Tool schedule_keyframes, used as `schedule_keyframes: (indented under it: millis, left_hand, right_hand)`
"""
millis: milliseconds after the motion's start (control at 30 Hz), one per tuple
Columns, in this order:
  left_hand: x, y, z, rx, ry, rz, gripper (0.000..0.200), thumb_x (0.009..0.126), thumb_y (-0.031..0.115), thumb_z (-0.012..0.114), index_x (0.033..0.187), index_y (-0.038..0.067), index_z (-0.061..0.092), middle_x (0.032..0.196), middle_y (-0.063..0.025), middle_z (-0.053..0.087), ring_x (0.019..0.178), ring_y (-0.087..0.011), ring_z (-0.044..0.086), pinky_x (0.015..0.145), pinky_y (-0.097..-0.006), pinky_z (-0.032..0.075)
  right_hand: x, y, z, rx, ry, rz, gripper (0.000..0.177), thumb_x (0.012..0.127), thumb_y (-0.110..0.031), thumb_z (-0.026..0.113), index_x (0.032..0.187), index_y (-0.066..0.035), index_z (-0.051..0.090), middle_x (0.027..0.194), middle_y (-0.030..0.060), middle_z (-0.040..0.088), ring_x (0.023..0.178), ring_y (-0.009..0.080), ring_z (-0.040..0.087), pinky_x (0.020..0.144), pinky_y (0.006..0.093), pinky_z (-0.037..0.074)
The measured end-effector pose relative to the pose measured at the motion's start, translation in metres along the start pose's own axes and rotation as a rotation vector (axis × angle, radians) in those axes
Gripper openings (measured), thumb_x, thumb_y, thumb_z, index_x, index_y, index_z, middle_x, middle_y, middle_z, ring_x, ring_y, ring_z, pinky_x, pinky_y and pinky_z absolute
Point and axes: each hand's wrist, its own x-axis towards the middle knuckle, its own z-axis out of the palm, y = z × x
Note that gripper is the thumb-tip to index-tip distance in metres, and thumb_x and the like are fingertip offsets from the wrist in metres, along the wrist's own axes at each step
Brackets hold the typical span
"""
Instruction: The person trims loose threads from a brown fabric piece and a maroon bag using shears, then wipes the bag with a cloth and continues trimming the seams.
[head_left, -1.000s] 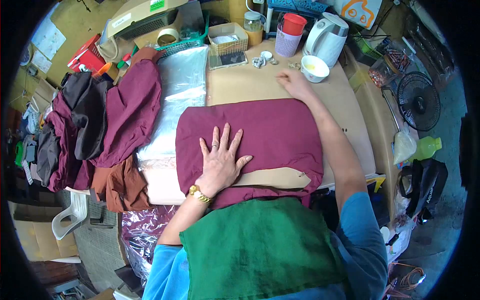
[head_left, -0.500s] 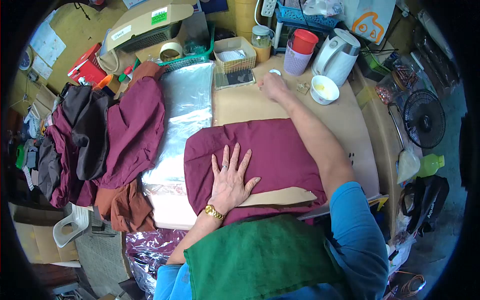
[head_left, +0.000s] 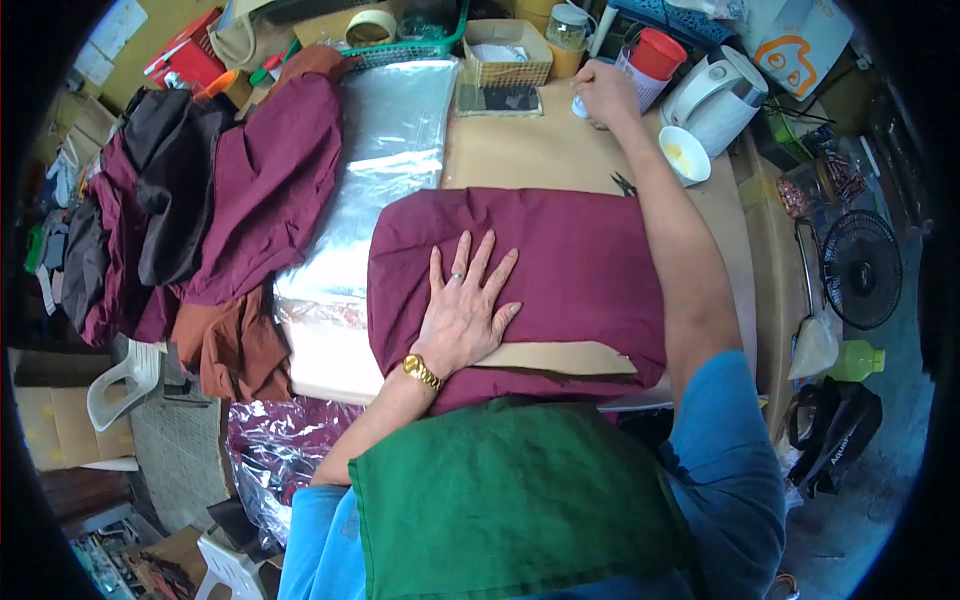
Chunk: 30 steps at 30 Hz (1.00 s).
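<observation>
Across the table lies a folded maroon garment (head_left: pixel 570 260), with a strip of tan board (head_left: pixel 565 357) showing near its lower edge. My left hand (head_left: pixel 463 308) rests flat on the cloth with its fingers spread, a gold watch on the wrist. At the far side of the table, my right hand (head_left: pixel 607 95) is closed beside the lilac basket (head_left: pixel 643 84). A small white round object (head_left: pixel 580 107) shows at its fingers; whether they grip it is hidden. Small black snips (head_left: pixel 624 184) lie just past the garment, left of my right forearm.
Clear plastic bags (head_left: pixel 390 170) lie left of the garment, beside piled maroon and dark clothes (head_left: pixel 265 190). A white bowl (head_left: pixel 685 156) and a kettle (head_left: pixel 714 95) stand right of my right hand. A wicker box (head_left: pixel 507 55) is at the back.
The view has shifted, and most things sit higher in it. My right hand has moved right, toward the lilac basket, and the black snips now show. My left hand stays on the garment.
</observation>
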Motion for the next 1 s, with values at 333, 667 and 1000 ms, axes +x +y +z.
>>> schedule_keyframes:
  millis: [333,667,1000]
  left_hand:
    - [-0.008,-0.002,-0.002,-0.035,-0.012,0.105,0.076,0.091,0.056,0.056,0.153,0.017,0.038,0.161,-0.0161,0.025,0.151,-0.0386,0.017,0.118,-0.0643,0.01]
    - [-0.049,-0.013,-0.007,-0.187,0.204,0.063,0.042,0.085,0.031,0.073,0.125,0.018,0.068,0.136,-0.009,0.056,0.13,-0.0325,0.049,0.109,-0.0549,0.032]
    - [-0.065,0.003,-0.002,-0.224,0.098,-0.053,0.042,0.091,0.029,0.066,0.133,0.023,0.066,0.156,-0.0166,0.037,0.145,-0.0384,0.033,0.118,-0.0584,0.022]
  right_hand:
    - [-0.274,-0.098,-0.046,1.221,-0.53,0.331,0.011,0.089,0.003,0.069,0.092,-0.002,0.06,0.086,0.0014,0.063,0.074,0.0052,0.059,0.063,0.0229,0.05]
    - [-0.332,-0.111,-0.055,0.421,-0.363,-0.289,0.012,0.086,0.0,0.064,0.097,0.004,0.069,0.099,0.0165,0.065,0.091,0.0332,0.064,0.081,0.0398,0.053]
    - [-0.343,-0.124,-0.048,0.418,-0.339,-0.306,0.011,0.082,-0.001,0.06,0.088,0.0,0.07,0.096,0.0121,0.063,0.092,0.0319,0.06,0.081,0.0401,0.05]
